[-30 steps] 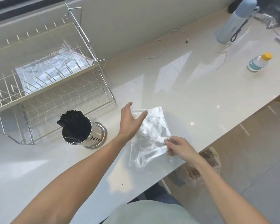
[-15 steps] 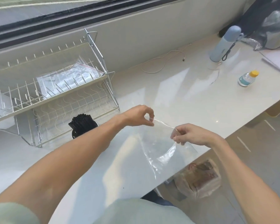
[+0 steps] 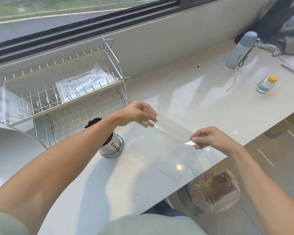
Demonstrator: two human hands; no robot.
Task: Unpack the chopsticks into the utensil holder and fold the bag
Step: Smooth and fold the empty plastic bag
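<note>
A clear plastic bag (image 3: 168,146) hangs stretched above the white counter, held by its top edge. My left hand (image 3: 137,114) pinches the bag's left corner and my right hand (image 3: 209,138) pinches its right corner. The bag looks flat, with nothing visible inside. A shiny metal utensil holder (image 3: 113,146) stands on the counter under my left forearm, with the tips of several black chopsticks (image 3: 92,122) showing above it. My forearm hides most of the holder's rim.
A wire dish rack (image 3: 61,99) stands at the left with a plastic bag (image 3: 85,82) on its upper shelf. A blue flask (image 3: 241,50), a small yellow-capped bottle (image 3: 266,84) and a white cable (image 3: 178,68) lie far right. A wrapped package (image 3: 215,190) sits on the floor past the counter's edge.
The bag lay crumpled on the counter under both hands; both hands have since lifted it by the top edge and moved apart, so it now hangs stretched. The view tilted up.
</note>
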